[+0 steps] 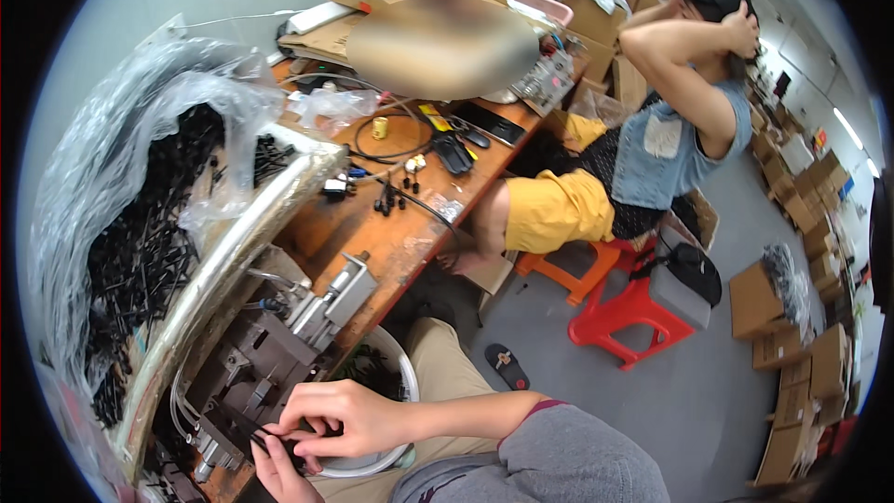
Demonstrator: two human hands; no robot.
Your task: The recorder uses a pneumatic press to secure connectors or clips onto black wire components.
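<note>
left hand (pixel 278 471), right hand (pixel 349 417): holding black pieces (pixel 246 425) | metal machine (pixel 270 346) beside | white bucket (pixel 410 380)

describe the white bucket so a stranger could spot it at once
Find the orange-brown workbench, then the metal machine at its near end. Just right of that machine, partly hidden by the wearer's right hand, is the white bucket. Its round, pale rim sets it apart from the angular machine.

To the right of the heaped parts (pixel 140 265), the machine (pixel 270 349) is placed on the workbench (pixel 400 244); farther behind, the phone (pixel 491 123) is laid; beside, the bucket (pixel 409 380) is kept.
</note>
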